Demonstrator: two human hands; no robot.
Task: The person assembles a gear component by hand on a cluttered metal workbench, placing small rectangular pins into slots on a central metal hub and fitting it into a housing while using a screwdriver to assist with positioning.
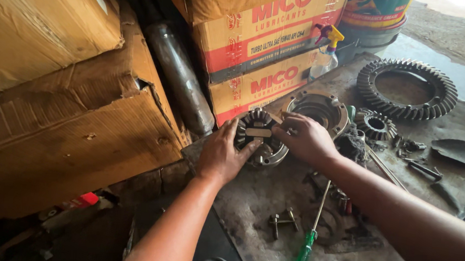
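Stacked cartons (258,57) and a housing (320,110) hem the gear assembly (259,135); bare bench (250,196) lies open in front.

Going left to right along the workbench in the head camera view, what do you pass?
Left hand → gear housing under both hands → right hand → small bevel gear → large ring gear.

Ring gear (407,90) behind housing (315,110) — screwdriver (310,238) nearest.
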